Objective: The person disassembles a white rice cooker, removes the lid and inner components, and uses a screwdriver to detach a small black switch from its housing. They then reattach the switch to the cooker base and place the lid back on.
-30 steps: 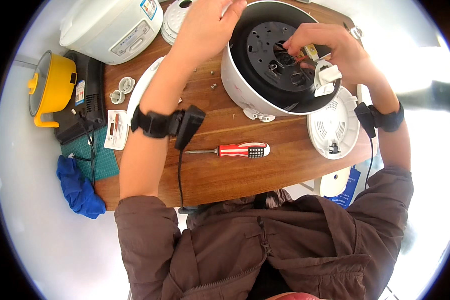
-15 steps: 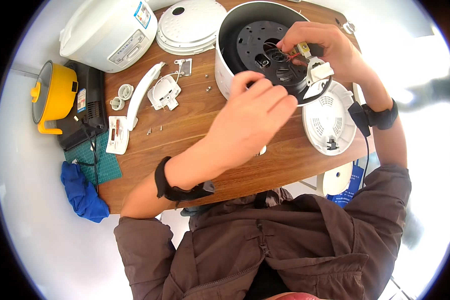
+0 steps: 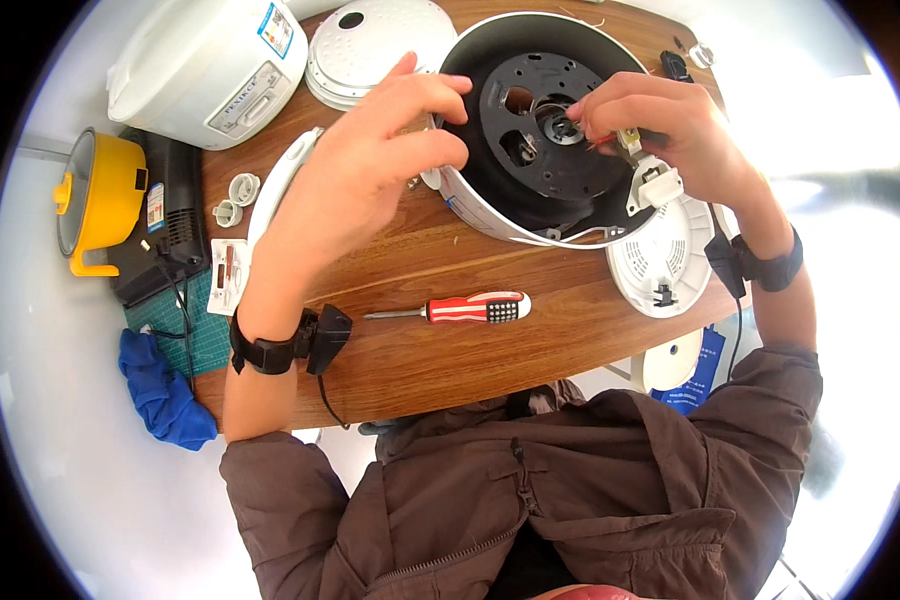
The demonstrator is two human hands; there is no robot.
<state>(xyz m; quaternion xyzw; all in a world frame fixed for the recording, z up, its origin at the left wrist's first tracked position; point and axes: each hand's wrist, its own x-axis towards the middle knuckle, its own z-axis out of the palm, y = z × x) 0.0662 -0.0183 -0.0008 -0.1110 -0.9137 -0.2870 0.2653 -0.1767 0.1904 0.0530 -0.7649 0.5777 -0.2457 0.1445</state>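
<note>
A white rice-cooker shell with a dark inside lies with its opening toward me. A round black perforated plate sits in it. My right hand reaches over the right rim, its fingers pinched on thin wires near the plate's centre hole. Beside those fingers a small metal bracket and a white plastic switch part hang at the rim. My left hand is open at the left rim, fingers spread, thumb and fingertips close to the edge; whether they touch it is unclear.
A red-and-white screwdriver lies in front. A vented white base cover is at the right. Leftward are a white handle, two small white caps, a white cooker, a yellow pot and a blue cloth.
My left hand has swung left and away from the shell's front, uncovering the screwdriver. The shell and its black plate have turned. My right hand stays at the wires, slightly lower.
</note>
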